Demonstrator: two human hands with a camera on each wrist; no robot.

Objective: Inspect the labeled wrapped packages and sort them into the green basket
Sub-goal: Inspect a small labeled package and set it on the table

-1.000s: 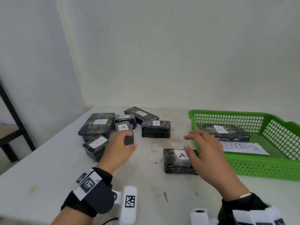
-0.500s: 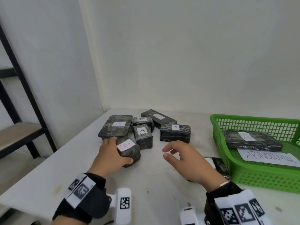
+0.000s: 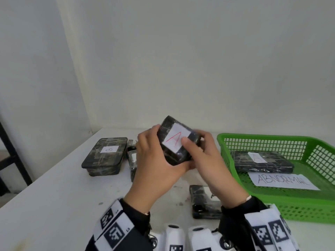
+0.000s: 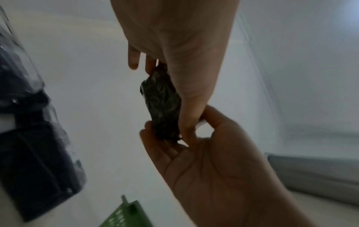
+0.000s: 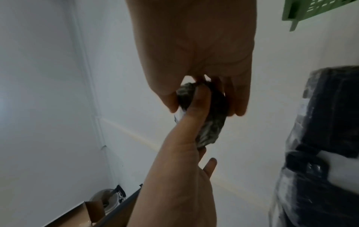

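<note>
The person is at the looking step. Both hands hold 1 small wrapped package (image 3: 176,142) up in the air over the white table (image 3: 54,192), in the middle of the head view. The left hand (image 3: 154,160) cups it from below and from the 9 o'clock side, with its fingers curled round the edge. The right hand (image 3: 203,156) grips the 3 o'clock side, and its thumb (image 3: 186,144) presses on the white label (image 3: 175,140). So both hands are wrapped narrow around the same package, and neither is free.

The label faces up toward the person and shows a red letter A. The package is tilted. Its long side runs from about 11 o'clock, far and high, down to about 5 o'clock, close and low. The A sits crooked on it.

The green basket (image 3: 282,209) is at 3 o'clock from the hands, near but not touching. It already has 1 wrapped package (image 3: 262,162) inside and a paper sign (image 3: 282,181) that says ABNORMAL.

I think the next move needs a choice first: is this package fine or odd? If it is odd, 1 hand should let go and the other should carry it toward 3 o'clock, over the basket wall, and lay it flat beside the one inside.

A bigger package marked B (image 3: 107,156) lies at 9 o'clock. Another package (image 3: 204,201) lies on the table at 6 o'clock, partly hidden by the right wrist.
</note>
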